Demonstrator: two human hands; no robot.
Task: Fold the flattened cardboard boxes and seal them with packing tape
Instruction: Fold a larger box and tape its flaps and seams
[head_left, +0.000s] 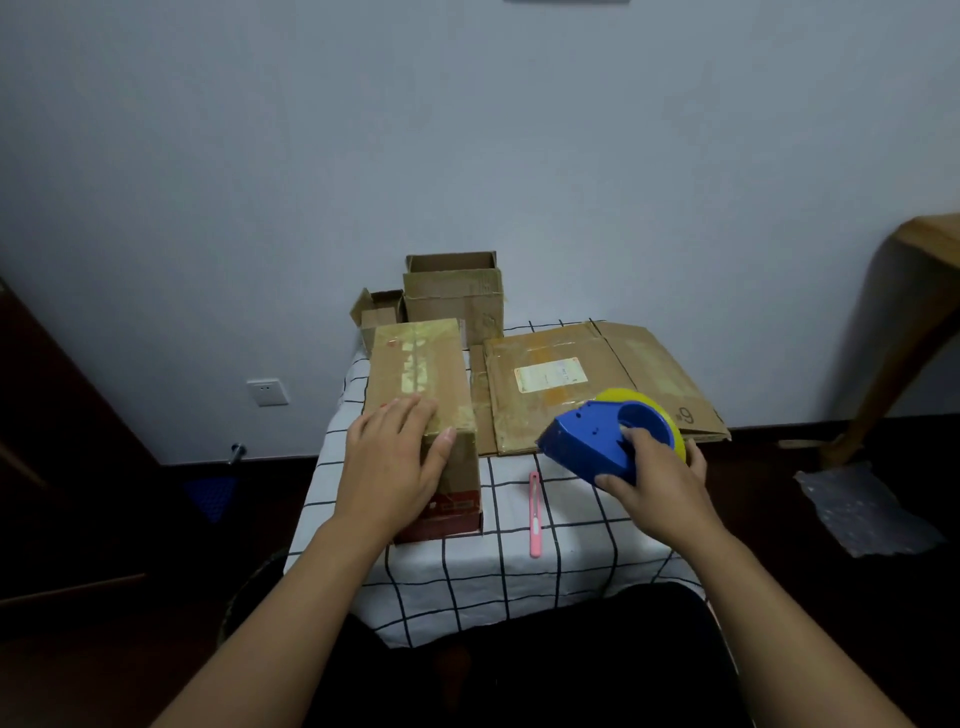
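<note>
Hands on box, dispenser.

A home room — checked tablecloth, wall socket, wooden door.

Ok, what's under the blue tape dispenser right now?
The blue tape dispenser with its yellow roll, gripped by the right hand, hangs over the near edge of the flattened cardboard box and the white checked tablecloth. The cardboard directly beneath is hidden.
</note>
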